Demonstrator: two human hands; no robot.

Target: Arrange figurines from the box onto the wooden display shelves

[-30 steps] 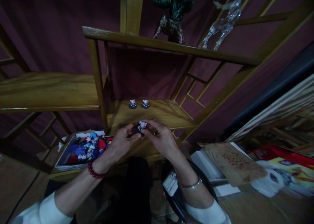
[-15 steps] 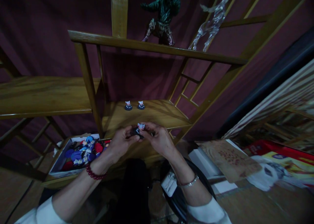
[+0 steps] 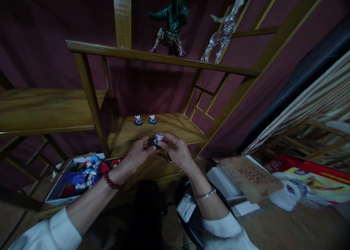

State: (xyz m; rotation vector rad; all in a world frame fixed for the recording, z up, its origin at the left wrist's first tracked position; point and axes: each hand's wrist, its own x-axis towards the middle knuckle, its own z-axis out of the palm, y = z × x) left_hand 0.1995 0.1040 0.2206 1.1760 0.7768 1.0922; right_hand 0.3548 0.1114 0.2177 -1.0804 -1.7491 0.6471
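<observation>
A small figurine (image 3: 159, 137) with a white, cat-eared head and a dark round base is between my two hands, just in front of the shelf. My left hand (image 3: 139, 150) grips its base between thumb and fingers. The fingers of my right hand (image 3: 175, 149) close around its head and side, hiding part of it. Beyond them, two similar figurines, a left one (image 3: 138, 120) and a right one (image 3: 152, 119), stand upright side by side on the wooden shelf (image 3: 175, 127).
A box (image 3: 50, 197) full of blue, red and white figures sits at the lower left. Above, a dark green statue (image 3: 172, 22) and a clear glass animal (image 3: 221, 38) stand on the upper shelf (image 3: 164, 58). A black stool (image 3: 191, 224) holds a white case (image 3: 186, 207); cardboard (image 3: 246, 177) lies to the right.
The view has shifted slightly, so the shelves appear further left and a little lower. The figurine stays in both hands, tilted a little differently.
</observation>
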